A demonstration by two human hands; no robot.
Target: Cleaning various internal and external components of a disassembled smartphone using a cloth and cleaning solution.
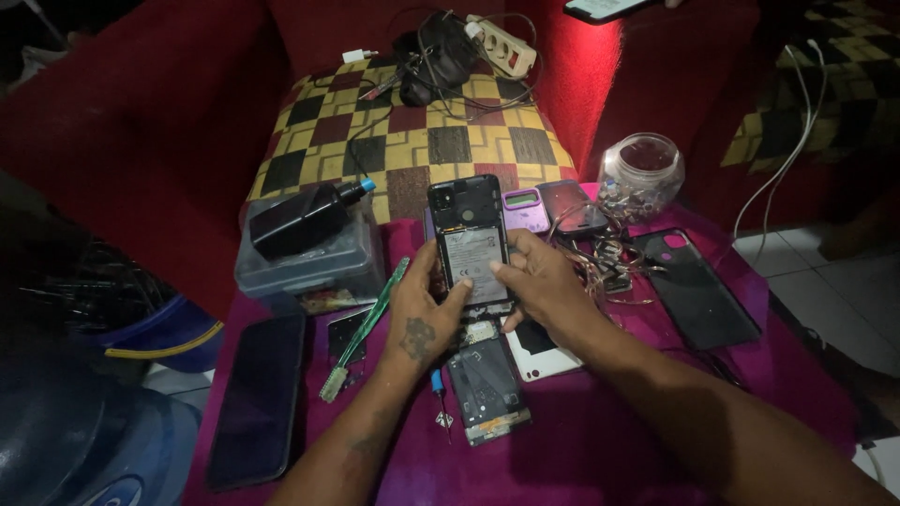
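The opened phone [472,239] between the hands shows matt black plastic framing and a dull grey battery face. The counter [600,440] is covered in smooth magenta cloth with a slight sheen. At nine o'clock from the phone, a grey plastic box [309,267] looks matt, and the black bottle [300,217] on it is glossy. At seven o'clock lies a dark phone [258,398] with a glassy, reflective front. At three o'clock, the black back cover [698,286] is smooth, faintly shiny plastic. At two o'clock stands a clear glass jar [642,169]. At twelve o'clock, the checkered cushion [412,131] is woven cloth.
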